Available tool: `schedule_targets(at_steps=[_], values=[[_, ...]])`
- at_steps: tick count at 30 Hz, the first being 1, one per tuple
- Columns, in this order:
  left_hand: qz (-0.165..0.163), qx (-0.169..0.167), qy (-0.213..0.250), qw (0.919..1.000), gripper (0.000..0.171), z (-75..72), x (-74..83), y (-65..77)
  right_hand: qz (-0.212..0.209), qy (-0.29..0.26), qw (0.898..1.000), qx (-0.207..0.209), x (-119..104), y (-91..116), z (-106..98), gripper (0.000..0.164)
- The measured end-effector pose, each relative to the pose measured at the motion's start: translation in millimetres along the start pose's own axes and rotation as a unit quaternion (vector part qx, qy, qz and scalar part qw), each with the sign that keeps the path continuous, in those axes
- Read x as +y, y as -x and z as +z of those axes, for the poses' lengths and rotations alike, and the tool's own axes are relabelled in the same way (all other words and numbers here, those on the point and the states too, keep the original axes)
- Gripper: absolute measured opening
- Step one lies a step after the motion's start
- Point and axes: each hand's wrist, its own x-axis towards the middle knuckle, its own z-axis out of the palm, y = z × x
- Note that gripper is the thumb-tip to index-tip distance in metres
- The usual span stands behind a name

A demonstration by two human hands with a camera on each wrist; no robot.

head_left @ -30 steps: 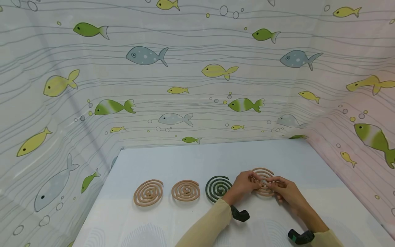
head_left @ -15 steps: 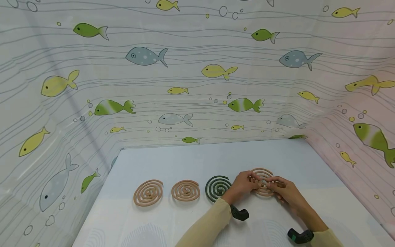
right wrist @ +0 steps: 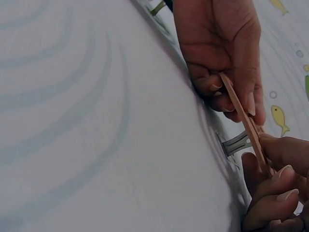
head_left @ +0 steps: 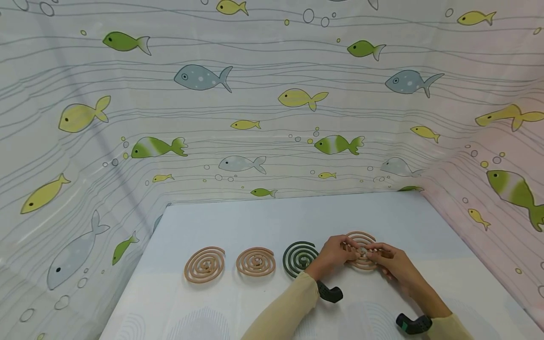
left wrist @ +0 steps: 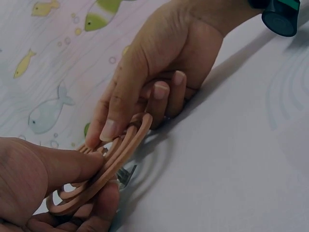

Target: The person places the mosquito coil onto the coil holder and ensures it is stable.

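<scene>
A brown mosquito coil is held tilted over the table at its right part. My left hand pinches the coil from the left, thumb on one face and fingers behind it. From the right, my right hand pinches it near the centre, with the thumb on its face. A small metal coil stand sticks out beneath the coil in the right wrist view, its foot at or near the tabletop. Fingers hide most of the join between stand and coil.
A green coil, partly behind the left wrist, lies beside a brown coil and another brown coil in a row to the left. The white table is backed by a fish-patterned curtain.
</scene>
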Motion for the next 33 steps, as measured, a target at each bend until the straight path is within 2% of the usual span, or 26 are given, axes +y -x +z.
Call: schedule_targets(at_steps=[9, 16, 22, 27, 33], values=[[-0.002, 0.010, -0.004, 0.9999, 0.020, 0.3, 1.8, -1.2, -0.007, 0.008, 1.000, -0.005, -2.2, -0.8, -0.8, 0.052], [-0.007, 0.040, -0.033, 0.9986, 0.024, -2.0, 5.6, -1.4, 0.005, 0.004, 1.000, 0.006, -3.2, -0.7, 1.7, 0.056], [0.004, 0.059, -0.054, 0.9968, 0.024, -10.5, 13.1, -2.5, -0.004, -0.005, 1.000, 0.007, -6.4, -2.1, 0.8, 0.058], [-0.005, 0.078, -0.091, 0.9928, 0.023, -15.9, 15.6, -4.8, -0.006, -0.005, 1.000, 0.009, -7.9, -0.6, -1.3, 0.060], [0.011, 0.075, -0.132, 0.9883, 0.019, -27.9, 19.2, -1.4, -0.012, 0.005, 1.000, 0.021, -8.6, 2.3, -7.1, 0.061]])
